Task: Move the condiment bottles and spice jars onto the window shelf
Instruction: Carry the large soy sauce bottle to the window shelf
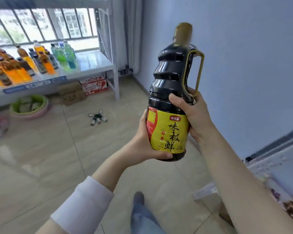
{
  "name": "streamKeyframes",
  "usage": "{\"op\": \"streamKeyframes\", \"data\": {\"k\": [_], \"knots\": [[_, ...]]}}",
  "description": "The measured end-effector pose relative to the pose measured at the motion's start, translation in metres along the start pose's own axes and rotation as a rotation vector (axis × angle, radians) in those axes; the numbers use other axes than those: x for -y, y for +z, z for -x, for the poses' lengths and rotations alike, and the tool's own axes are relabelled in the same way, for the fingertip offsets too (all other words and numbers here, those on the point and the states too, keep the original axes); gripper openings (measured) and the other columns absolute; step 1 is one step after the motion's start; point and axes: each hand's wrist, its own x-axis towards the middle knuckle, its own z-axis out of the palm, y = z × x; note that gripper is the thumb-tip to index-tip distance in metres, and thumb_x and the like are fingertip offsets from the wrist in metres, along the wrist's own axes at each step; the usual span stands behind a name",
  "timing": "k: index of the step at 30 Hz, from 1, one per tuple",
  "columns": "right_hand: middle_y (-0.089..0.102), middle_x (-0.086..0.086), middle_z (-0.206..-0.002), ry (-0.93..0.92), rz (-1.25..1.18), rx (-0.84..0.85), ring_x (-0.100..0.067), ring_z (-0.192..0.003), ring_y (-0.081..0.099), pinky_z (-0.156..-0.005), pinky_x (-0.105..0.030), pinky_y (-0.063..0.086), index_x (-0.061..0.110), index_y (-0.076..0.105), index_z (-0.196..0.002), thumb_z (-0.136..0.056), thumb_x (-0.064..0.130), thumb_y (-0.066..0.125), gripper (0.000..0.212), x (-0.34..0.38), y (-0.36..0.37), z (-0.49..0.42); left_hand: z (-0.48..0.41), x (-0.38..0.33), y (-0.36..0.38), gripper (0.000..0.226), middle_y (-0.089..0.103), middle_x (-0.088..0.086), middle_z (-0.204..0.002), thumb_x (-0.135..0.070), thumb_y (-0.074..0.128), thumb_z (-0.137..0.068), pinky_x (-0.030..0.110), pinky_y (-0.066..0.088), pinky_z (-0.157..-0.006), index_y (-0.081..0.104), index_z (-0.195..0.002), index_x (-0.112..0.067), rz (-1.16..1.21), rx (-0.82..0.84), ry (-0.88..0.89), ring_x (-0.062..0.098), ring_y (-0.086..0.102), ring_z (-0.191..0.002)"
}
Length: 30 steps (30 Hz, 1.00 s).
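**Soy sauce bottle in transit toward the window shelf**

Soy sauce bottle [172, 98] is being carried in mid-air, near upright, with its long axis running vertically and the cap tilting slightly to the right. Both hands are sharing the load. The left hand [147, 142] is cupping the base, with the thumb lying under the bottom edge of the yellow label. The right hand [191, 115] is wrapping the body just below the side handle, with the fingers closing around the far side. Each grip is clenched on the bottle; neither hand is free.

The window shelf [95, 61] is lying up and to the left of the bottle, well apart from it, across open floor. The drink bottles [32, 63] are filling the shelf's left and middle portions, while the right end, toward the corner upright, is showing bare board. That bare end is judged to be the likely placement zone.

The coming move is depending on a leftward and forward carry, so the left hand is leading toward the shelf. Several small jars [97, 117] are lying on the floor between the person and the shelf and are presenting a tripping risk.
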Motion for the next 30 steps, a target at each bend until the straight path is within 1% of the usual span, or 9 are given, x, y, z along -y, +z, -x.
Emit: {"op": "streamKeyframes", "data": {"k": [3, 6, 9, 11, 14, 19, 23, 26, 30], "knots": [[0.068, 0.004, -0.105, -0.006, 0.001, 0.073, -0.015, -0.093, 0.069, -0.086, -0.039, 0.054, 0.021, 0.051, -0.117, -0.041, 0.040, 0.084, 0.085, -0.001, 0.038, -0.058, -0.037, 0.007, -0.047, 0.132, 0.029, -0.008, -0.142, -0.012, 0.086, -0.058, 0.023, 0.042, -0.101, -0.014, -0.144, -0.024, -0.013, -0.077, -0.003, -0.004, 0.038, -0.127], [0.068, 0.008, -0.099, -0.010, -0.023, 0.135, -0.013, -0.090, 0.069, -0.084, -0.035, 0.055, 0.022, 0.050, -0.116, -0.050, 0.031, 0.080, 0.073, 0.000, 0.076, -0.118, -0.077, 0.009, -0.093, 0.132, 0.030, -0.014, -0.138, -0.010, 0.085, -0.059, 0.019, 0.042, -0.099, -0.015, -0.144, -0.024, -0.011, -0.145, -0.021, -0.009, 0.037, -0.124], [0.068, 0.009, -0.098, 0.003, -0.037, 0.224, -0.013, -0.089, 0.069, -0.082, -0.034, 0.054, 0.027, 0.051, -0.110, -0.050, 0.029, 0.079, 0.067, 0.005, 0.116, -0.174, -0.109, 0.010, -0.140, 0.137, 0.029, -0.012, -0.141, -0.024, 0.087, -0.055, 0.031, 0.040, -0.105, -0.017, -0.143, -0.028, -0.033, -0.217, -0.030, -0.003, 0.036, -0.128], [0.068, 0.005, -0.104, 0.003, -0.038, 0.286, -0.015, -0.093, 0.068, -0.081, -0.034, 0.054, 0.023, 0.051, -0.116, -0.045, 0.031, 0.083, 0.079, 0.008, 0.148, -0.207, -0.126, 0.012, -0.175, 0.137, 0.028, -0.011, -0.143, -0.034, 0.085, -0.052, 0.037, 0.040, -0.106, -0.018, -0.143, -0.031, -0.039, -0.264, -0.043, 0.001, 0.036, -0.130], [0.067, -0.001, -0.111, 0.003, -0.033, 0.368, -0.018, -0.096, 0.068, -0.080, -0.034, 0.055, 0.018, 0.049, -0.123, -0.037, 0.040, 0.083, 0.095, 0.008, 0.204, -0.251, -0.142, 0.019, -0.230, 0.138, 0.027, -0.011, -0.144, -0.039, 0.084, -0.051, 0.039, 0.038, -0.107, -0.020, -0.142, -0.033, -0.059, -0.361, -0.067, 0.001, 0.035, -0.131], [0.066, -0.001, -0.111, -0.006, -0.021, 0.467, -0.020, -0.098, 0.067, -0.084, -0.037, 0.055, 0.020, 0.049, -0.120, -0.040, 0.036, 0.085, 0.089, 0.009, 0.301, -0.308, -0.162, 0.029, -0.328, 0.138, 0.030, -0.009, -0.142, -0.033, 0.085, -0.053, 0.039, 0.040, -0.106, -0.021, -0.142, -0.032, -0.070, -0.455, -0.099, 0.001, 0.038, -0.128], [0.067, 0.001, -0.111, -0.044, 0.007, 0.509, -0.018, -0.097, 0.067, -0.084, -0.038, 0.055, 0.021, 0.049, -0.124, -0.037, 0.044, 0.084, 0.097, 0.018, 0.392, -0.353, -0.178, 0.034, -0.424, 0.136, 0.030, -0.009, -0.142, -0.027, 0.087, -0.057, 0.035, 0.039, -0.106, -0.021, -0.140, -0.037, -0.088, -0.505, -0.076, 0.000, 0.038, -0.128], [0.066, 0.002, -0.109, -0.055, 0.010, 0.543, -0.017, -0.094, 0.067, -0.080, -0.034, 0.055, 0.023, 0.047, -0.123, -0.042, 0.037, 0.090, 0.092, 0.028, 0.459, -0.378, -0.186, 0.035, -0.494, 0.133, 0.032, -0.013, -0.139, -0.025, 0.086, -0.059, 0.035, 0.039, -0.106, -0.019, -0.141, -0.036, -0.093, -0.523, -0.064, -0.002, 0.039, -0.126], [0.064, 0.008, -0.101, -0.070, 0.002, 0.577, -0.011, -0.089, 0.066, -0.072, -0.027, 0.053, 0.028, 0.045, -0.115, -0.041, 0.038, 0.077, 0.081, 0.039, 0.539, -0.415, -0.201, 0.038, -0.581, 0.132, 0.034, -0.009, -0.139, -0.023, 0.085, -0.060, 0.034, 0.039, -0.106, -0.017, -0.143, -0.028, -0.118, -0.548, -0.064, -0.001, 0.040, -0.126]]}}
